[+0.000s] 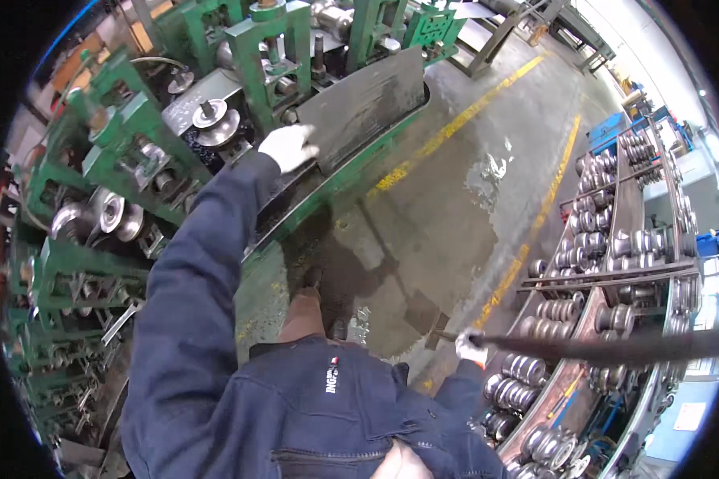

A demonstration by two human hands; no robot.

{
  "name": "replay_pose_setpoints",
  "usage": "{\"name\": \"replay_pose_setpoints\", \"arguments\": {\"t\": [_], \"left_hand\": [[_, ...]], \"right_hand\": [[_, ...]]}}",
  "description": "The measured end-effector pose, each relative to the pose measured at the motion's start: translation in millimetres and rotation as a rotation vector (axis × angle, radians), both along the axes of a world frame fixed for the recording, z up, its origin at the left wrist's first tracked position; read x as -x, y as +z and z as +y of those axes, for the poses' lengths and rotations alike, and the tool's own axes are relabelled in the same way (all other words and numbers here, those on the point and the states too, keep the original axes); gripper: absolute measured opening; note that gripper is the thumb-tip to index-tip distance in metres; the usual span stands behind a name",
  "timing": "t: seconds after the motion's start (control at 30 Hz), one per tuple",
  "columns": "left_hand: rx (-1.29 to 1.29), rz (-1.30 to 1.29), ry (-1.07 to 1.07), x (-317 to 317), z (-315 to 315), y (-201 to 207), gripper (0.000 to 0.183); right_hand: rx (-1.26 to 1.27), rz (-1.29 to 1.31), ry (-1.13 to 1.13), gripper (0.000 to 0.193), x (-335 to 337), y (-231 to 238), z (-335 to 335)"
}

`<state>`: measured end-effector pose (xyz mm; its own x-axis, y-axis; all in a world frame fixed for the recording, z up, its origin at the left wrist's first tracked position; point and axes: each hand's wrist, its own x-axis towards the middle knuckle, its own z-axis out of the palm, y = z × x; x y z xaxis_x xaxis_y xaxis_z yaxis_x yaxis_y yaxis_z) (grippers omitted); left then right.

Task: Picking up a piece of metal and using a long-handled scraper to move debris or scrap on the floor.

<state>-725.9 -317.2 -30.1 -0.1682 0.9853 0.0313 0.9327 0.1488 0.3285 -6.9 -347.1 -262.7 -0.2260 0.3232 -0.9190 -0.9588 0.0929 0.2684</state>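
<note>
Holding metal rollers (590, 243), shelves (631, 203) stand right of hands (287, 148) (470, 349).

Blurred, the dark pole (599, 349) crosses the rack (615, 276), hiding some rollers, and is cut off at the right rim. The right hand (471, 348) on it is too small to tell its fingers apart. Whether the left hand (289, 148) touches the dark panel (367, 104) at the machine's (375, 165) floor-side edge is unclear. The jacket (295, 403) hides the upper legs (302, 315).
</note>
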Motion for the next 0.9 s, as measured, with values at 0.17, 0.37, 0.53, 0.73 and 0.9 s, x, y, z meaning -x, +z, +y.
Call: {"name": "replay_pose_setpoints", "arguments": {"t": [0.17,0.37,0.53,0.73,0.9], "left_hand": [[-0.056,0.165,0.065,85,140,-82,0.060],[-0.022,0.140,0.248,133,259,-142,0.065],[0.170,-0.006,0.239,152,313,-157,0.069],[0.315,-0.047,0.096,128,341,-145,0.078],[0.305,-0.118,0.035,113,356,-159,0.065]], "right_hand": [[-0.181,-0.024,0.170,0.014,1,38,-88],[-0.410,0.036,0.296,0.037,67,101,-136],[-0.320,-0.098,0.189,0.040,78,97,-151],[-0.287,-0.131,0.150,0.043,90,98,-164],[-0.293,-0.151,0.140,0.045,95,94,-171]]}}
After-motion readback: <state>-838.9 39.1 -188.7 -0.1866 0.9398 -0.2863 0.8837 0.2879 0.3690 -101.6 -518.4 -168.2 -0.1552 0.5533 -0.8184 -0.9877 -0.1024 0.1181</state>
